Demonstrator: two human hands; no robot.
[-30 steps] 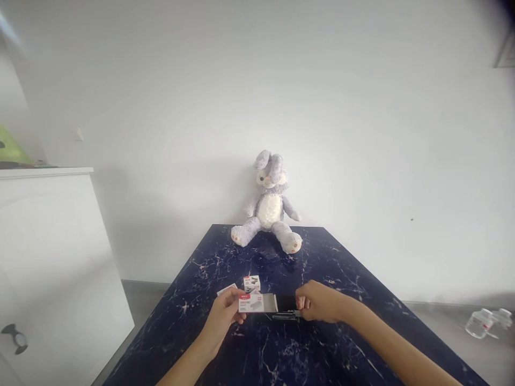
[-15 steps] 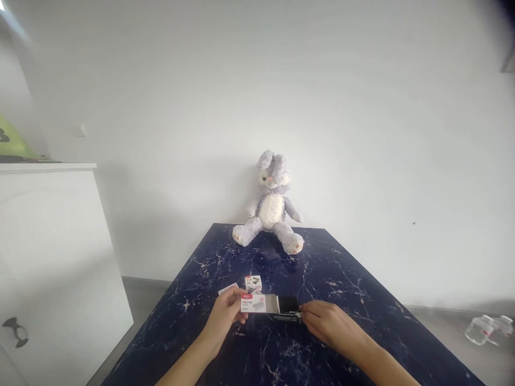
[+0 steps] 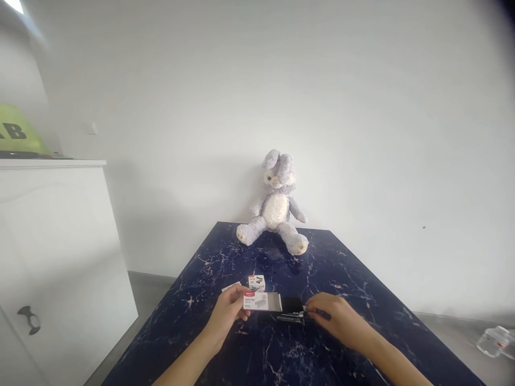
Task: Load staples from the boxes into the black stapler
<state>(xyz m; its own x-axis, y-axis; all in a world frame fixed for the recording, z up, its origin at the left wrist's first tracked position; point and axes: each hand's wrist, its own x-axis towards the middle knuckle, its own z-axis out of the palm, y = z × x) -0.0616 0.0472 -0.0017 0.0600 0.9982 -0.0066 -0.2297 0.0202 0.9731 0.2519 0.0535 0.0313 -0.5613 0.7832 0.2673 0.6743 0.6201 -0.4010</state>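
My left hand (image 3: 228, 311) grips the left end of a small white and red box (image 3: 256, 301), whose right end shows a grey inner part. Just right of the box lies a black object (image 3: 291, 304), and below it a dark metallic thing (image 3: 288, 319) that looks like a stapler. My right hand (image 3: 328, 311) has its fingers pinched at the right end of these; what they hold is too small to tell. Behind the held box stands another small white box (image 3: 256, 281). A flat white item (image 3: 232, 287) shows partly behind my left hand.
A grey plush rabbit (image 3: 277, 206) sits at the back of the dark blue marbled table (image 3: 257, 354), against the wall. A white cabinet (image 3: 60, 230) stands at the left. Clear plastic bottles (image 3: 491, 342) are on the floor at the right.
The whole view has shifted slightly, so most things appear further right. My right hand has moved a little away from the box, its fingers still pinched. My left hand keeps its grip.
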